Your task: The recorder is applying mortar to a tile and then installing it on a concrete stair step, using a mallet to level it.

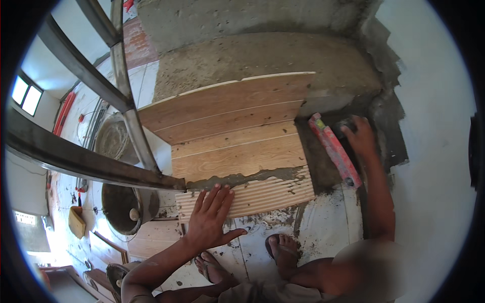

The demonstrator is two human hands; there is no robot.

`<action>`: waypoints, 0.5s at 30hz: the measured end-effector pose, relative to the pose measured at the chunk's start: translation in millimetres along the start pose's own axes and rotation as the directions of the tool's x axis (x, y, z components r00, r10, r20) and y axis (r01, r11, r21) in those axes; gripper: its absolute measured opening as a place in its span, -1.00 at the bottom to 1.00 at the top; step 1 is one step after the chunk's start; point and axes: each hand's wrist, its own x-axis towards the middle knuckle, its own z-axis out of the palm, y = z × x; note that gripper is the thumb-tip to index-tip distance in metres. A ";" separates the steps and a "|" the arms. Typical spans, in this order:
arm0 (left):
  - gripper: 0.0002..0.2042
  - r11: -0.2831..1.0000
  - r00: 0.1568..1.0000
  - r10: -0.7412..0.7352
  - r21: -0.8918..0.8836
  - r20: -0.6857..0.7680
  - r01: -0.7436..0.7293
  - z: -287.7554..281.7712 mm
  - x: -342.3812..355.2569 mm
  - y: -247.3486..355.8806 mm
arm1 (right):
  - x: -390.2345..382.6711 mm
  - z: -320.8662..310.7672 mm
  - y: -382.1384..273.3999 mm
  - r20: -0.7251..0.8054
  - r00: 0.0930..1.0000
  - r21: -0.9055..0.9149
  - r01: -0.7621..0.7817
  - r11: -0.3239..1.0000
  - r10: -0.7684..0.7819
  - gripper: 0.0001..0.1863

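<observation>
My left hand [208, 216] lies palm down with its fingers stretched out over the ribbed strip [268, 194] along the front of a wood-look step tile [237, 154]. Its fingertips reach a ragged line of grey mortar [242, 178] between strip and tile. On the right, the fingers of my right hand [361, 137] curl round a dark thing [345, 126] whose kind I cannot make out. Beside it a red spirit level [334, 150], smeared with grey, lies slantwise on the dark mortar bed. Another wood-look tile [227, 108] stands upright behind the step tile.
A metal railing [136, 126] rises at the left. Beyond it are buckets [126, 207] and a yellow sponge-like block [77, 222]. A bare concrete step [268, 55] lies behind, a white wall [429, 151] at the right. My sandalled feet stand on dirty white floor tiles [331, 214].
</observation>
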 end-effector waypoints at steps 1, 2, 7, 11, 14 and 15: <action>-0.05 0.997 0.996 -0.031 0.068 0.089 0.025 9.8 8.6 3.2 | 3.7 2.2 3.1 -0.031 0.996 -0.151 0.079 0.985 -0.084 -0.39; 0.06 0.987 0.981 -0.083 0.150 0.176 0.057 18.4 13.9 3.5 | 10.4 -1.1 -12.4 -0.037 0.996 -0.158 0.078 0.984 -0.085 -0.39; 0.11 0.962 0.967 -0.203 0.214 0.156 0.167 19.2 13.2 0.5 | 25.4 -19.5 -52.8 0.330 0.937 -0.342 0.007 0.940 0.113 -0.11; 0.09 0.957 0.962 -0.234 0.205 0.142 0.203 23.7 6.2 -6.2 | 27.7 -15.1 -35.7 0.418 0.890 -0.344 -0.029 0.939 0.181 -0.02; 0.09 0.962 0.963 -0.238 0.165 0.128 0.216 24.6 13.0 -4.9 | 31.1 -4.5 3.8 0.451 0.890 -0.241 0.046 0.969 0.070 0.08; 0.08 0.964 0.966 -0.229 0.163 0.121 0.209 24.0 13.8 -4.7 | 35.4 -2.7 6.4 0.482 0.872 -0.266 0.052 0.963 0.086 0.08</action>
